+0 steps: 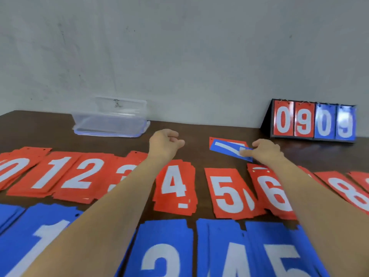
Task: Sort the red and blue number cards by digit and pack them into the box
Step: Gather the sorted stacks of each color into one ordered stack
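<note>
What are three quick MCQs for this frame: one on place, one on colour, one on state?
1. Where does the clear plastic box stand?
A. on the blue cards
B. at the far left of the dark wooden table, by the grey wall
C. beside the red 8 pile

2. What colours are the four cards on the black flip scoreboard?
A. all red
B. all blue
C. two red, two blue

3. What is the right hand doing?
A. pinching the blue 7 card
B. lying flat on the table
C. lifting the box

Key:
1 B, it sits at the table's far edge under the wall.
2 C, it reads red 0, red 9, blue 0, blue 9.
3 A, its fingers close on the card's near end.
</note>
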`<control>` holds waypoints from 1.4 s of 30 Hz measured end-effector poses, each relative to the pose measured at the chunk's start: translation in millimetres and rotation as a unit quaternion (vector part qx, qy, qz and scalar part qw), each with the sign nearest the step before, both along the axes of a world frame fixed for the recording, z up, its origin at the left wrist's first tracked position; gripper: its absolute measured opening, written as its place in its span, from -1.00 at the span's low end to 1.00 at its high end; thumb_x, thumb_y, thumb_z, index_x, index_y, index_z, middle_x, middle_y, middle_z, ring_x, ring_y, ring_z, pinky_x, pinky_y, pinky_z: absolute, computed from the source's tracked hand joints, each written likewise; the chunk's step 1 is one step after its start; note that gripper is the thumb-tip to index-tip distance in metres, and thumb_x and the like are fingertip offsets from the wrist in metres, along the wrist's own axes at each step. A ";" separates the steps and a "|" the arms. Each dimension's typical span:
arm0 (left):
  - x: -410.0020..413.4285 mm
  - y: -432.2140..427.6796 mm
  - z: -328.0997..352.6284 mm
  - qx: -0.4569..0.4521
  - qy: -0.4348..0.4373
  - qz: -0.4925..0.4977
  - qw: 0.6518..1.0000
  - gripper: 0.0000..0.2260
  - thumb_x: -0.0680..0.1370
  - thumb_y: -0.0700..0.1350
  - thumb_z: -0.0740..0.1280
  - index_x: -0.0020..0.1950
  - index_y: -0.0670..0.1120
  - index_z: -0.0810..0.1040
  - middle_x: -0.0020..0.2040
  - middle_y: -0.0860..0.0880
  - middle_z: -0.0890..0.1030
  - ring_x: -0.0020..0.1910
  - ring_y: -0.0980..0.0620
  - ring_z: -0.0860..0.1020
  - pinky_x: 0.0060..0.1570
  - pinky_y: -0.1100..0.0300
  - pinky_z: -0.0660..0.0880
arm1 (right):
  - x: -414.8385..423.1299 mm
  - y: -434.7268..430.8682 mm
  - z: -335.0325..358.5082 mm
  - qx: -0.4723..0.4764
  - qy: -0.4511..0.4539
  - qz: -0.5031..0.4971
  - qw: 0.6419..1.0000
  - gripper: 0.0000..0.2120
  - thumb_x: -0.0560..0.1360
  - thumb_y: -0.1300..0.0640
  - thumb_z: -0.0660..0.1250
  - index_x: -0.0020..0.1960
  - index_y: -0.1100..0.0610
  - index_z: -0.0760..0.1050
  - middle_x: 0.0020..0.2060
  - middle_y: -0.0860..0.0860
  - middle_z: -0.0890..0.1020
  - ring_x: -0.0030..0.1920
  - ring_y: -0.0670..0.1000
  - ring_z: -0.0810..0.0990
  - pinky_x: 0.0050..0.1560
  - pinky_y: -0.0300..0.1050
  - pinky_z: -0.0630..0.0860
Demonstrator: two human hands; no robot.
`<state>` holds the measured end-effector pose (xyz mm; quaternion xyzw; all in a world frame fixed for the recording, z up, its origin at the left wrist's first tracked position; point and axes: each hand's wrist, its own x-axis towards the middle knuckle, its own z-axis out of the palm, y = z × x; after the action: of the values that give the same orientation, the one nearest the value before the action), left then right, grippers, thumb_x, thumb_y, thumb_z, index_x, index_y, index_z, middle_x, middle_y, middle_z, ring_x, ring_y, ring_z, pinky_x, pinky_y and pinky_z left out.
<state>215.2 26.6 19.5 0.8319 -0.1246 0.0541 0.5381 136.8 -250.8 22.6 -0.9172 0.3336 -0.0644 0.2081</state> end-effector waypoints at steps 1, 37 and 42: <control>0.5 -12.5 -3.3 0.004 0.001 -0.004 1.000 -0.75 0.49 -0.18 0.47 0.15 -0.17 0.61 -0.27 0.08 0.52 -0.16 0.09 0.52 0.01 0.25 0.45 | 3.8 -7.2 -2.3 -0.018 0.031 0.005 0.999 -0.36 0.38 -0.29 0.42 0.26 0.13 0.47 0.27 0.15 0.47 0.32 0.20 0.33 0.24 0.06 0.31; 36.2 -46.5 8.1 -0.115 0.097 0.039 0.988 -0.94 0.57 -0.18 0.38 0.02 -0.14 0.57 0.01 -0.12 0.63 -0.03 -0.10 0.60 0.01 0.06 0.51 | 43.7 -43.6 3.3 0.132 -0.050 0.203 0.969 -0.45 0.43 0.10 0.47 0.38 0.03 0.41 0.21 -0.04 0.54 0.26 0.01 0.48 0.35 -0.04 0.33; 35.9 -38.4 -1.9 -0.111 0.107 0.036 0.987 -0.91 0.57 -0.16 0.39 0.05 -0.12 0.58 0.04 -0.11 0.64 0.03 -0.12 0.61 0.13 -0.03 0.54 | 48.3 -34.3 -14.9 -0.056 0.051 0.211 0.975 -0.45 0.45 -0.18 0.39 0.36 0.02 0.42 0.27 0.04 0.45 0.24 0.06 0.44 0.19 0.01 0.47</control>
<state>251.1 -11.9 17.6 0.7718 -0.0296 -0.0029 0.6352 185.2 -285.1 7.7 -0.9791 0.1383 0.0090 0.1486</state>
